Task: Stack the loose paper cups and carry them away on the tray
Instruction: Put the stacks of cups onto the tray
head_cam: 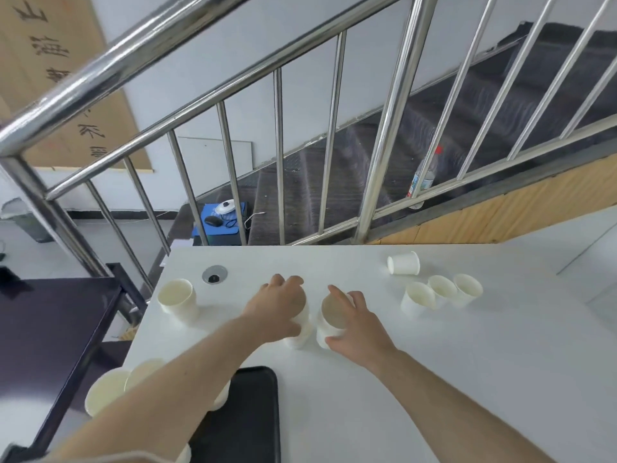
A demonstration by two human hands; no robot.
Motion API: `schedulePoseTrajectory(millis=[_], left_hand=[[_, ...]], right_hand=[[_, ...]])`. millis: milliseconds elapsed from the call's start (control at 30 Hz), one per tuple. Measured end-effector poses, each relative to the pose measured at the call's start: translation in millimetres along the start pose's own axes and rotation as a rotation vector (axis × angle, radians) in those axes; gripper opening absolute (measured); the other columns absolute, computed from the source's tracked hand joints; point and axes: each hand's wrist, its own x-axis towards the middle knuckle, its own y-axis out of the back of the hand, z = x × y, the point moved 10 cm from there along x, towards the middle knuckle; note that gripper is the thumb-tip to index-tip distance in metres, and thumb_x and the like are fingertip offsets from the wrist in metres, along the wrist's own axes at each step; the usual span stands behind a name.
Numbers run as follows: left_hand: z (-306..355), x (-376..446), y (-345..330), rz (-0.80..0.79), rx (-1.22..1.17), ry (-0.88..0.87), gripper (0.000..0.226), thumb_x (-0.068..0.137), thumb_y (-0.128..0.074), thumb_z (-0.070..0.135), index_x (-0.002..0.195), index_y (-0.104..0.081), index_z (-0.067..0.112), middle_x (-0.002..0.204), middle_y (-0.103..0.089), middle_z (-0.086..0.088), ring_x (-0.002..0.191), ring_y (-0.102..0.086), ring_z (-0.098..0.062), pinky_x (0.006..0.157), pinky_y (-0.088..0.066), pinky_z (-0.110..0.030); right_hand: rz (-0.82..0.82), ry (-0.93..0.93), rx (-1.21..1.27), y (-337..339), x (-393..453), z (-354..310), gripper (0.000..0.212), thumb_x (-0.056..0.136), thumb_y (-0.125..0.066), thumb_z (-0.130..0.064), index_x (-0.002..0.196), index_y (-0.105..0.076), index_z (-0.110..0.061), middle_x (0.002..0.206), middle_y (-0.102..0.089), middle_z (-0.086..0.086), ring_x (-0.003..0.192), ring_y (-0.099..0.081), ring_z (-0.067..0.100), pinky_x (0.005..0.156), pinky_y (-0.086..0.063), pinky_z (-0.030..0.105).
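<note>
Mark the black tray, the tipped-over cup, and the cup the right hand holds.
black tray [248, 426], head view, bare surface.
tipped-over cup [403, 263], head view, side wall.
cup in right hand [334, 312], head view, open mouth.

Ten or so paper cups [403, 263], one black tray [248, 419], two hands [278, 304].

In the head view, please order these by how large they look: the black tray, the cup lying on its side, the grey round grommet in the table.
1. black tray, largest, though nearest the camera and partly cut off
2. cup lying on its side
3. grey round grommet, slightly smaller
</note>
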Motion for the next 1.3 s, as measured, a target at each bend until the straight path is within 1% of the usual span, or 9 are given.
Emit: schedulePoseTrajectory(millis=[367,467,633,733,867,967,1067,1167,1300], left_hand=[[29.1,-89.6,12.3,0.068,-0.014,0.032,0.081,0.074,-0.074,0.024,0.141,-0.028,0.022,0.126,-0.038,-0.002,0.115,-0.045,-0.028,0.088,-0.038,-0.028],[23.7,-102.9,5.9,0.070,-0.050,0.072,0.082,0.072,-0.074,0.025,0.140,-0.028,0.026,0.123,-0.038,-0.002,0.110,-0.048,-0.028,0.084,-0.042,-0.030],[6.7,-127.6,1.9,0.031,0.000,0.138,0.082,0.075,-0.070,0.030,0.142,-0.023,0.032,0.126,-0.038,0.004,0.105,-0.049,-0.022,0.075,-0.036,-0.028],[-7.2,-147.4,-3.0,0.027,0.041,0.141,0.084,0.073,-0.071,0.034,0.141,-0.023,0.034,0.121,-0.039,0.007,0.092,-0.042,-0.019,0.074,-0.035,-0.027],[-23.7,-174.5,-22.9,0.005,-0.040,0.150,0.076,0.071,-0.071,0.030,0.133,-0.028,0.029,0.118,-0.039,0.007,0.097,-0.043,-0.018,0.073,-0.039,-0.029],[-35.6,-184.0,-43.7,-0.045,0.035,0.135,0.063,0.072,-0.070,0.026,0.124,-0.035,0.018,0.114,-0.039,0.001,0.102,-0.047,-0.021,0.079,-0.044,-0.031],[-48.3,-189.1,-52.5,-0.042,0.131,0.081,0.055,0.077,-0.066,0.023,0.124,-0.038,0.012,0.119,-0.038,-0.002,0.111,-0.045,-0.024,0.082,-0.038,-0.026],[-65.6,-191.7,-57.7,-0.039,0.147,0.075,0.061,0.080,-0.065,0.021,0.131,-0.034,0.012,0.125,-0.035,-0.005,0.116,-0.042,-0.024,0.079,-0.031,-0.023],[-78.8,-192.3,-68.5,-0.054,0.146,0.076,0.072,0.078,-0.069,0.024,0.137,-0.028,0.018,0.129,-0.033,-0.003,0.121,-0.041,-0.023,0.075,-0.038,-0.027]], right_hand=[[0.021,0.096,0.008,-3.9,-73.3,-16.2,0.086,0.078,-0.064,-0.028,0.149,-0.016,-0.039,0.133,-0.029,-0.002,0.089,-0.060,0.026,0.070,-0.046,0.028],[0.007,0.100,-0.003,-9.5,-83.4,-16.4,0.085,0.079,-0.064,-0.029,0.148,-0.016,-0.038,0.132,-0.029,-0.002,0.090,-0.061,0.026,0.071,-0.047,0.028],[-0.041,0.099,0.020,-26.4,-92.0,-19.0,0.085,0.079,-0.063,-0.028,0.149,-0.015,-0.037,0.132,-0.028,-0.003,0.089,-0.060,0.025,0.073,-0.051,0.032],[-0.078,0.111,0.038,-40.2,-95.8,-29.4,0.086,0.079,-0.062,-0.028,0.149,-0.014,-0.039,0.132,-0.028,-0.004,0.087,-0.059,0.023,0.071,-0.050,0.030],[-0.125,0.143,0.077,-63.6,-94.5,-56.3,0.088,0.079,-0.064,-0.028,0.149,-0.011,-0.040,0.133,-0.026,-0.005,0.092,-0.058,0.022,0.078,-0.051,0.032],[-0.141,0.139,0.107,-79.1,-90.5,-74.2,0.090,0.078,-0.066,-0.027,0.148,-0.012,-0.041,0.134,-0.026,-0.006,0.098,-0.057,0.023,0.082,-0.051,0.034],[-0.137,0.140,0.119,-93.9,-86.4,-94.5,0.090,0.077,-0.066,-0.026,0.148,-0.013,-0.041,0.135,-0.027,-0.006,0.098,-0.057,0.022,0.080,-0.050,0.031],[-0.126,0.114,0.116,-104.8,-79.2,-106.0,0.091,0.077,-0.066,-0.024,0.149,-0.012,-0.039,0.137,-0.026,-0.007,0.098,-0.057,0.021,0.076,-0.049,0.028],[-0.098,0.076,0.088,-113.1,-72.1,-112.2,0.093,0.077,-0.068,-0.022,0.150,-0.011,-0.033,0.138,-0.026,-0.004,0.095,-0.058,0.023,0.073,-0.049,0.029]])
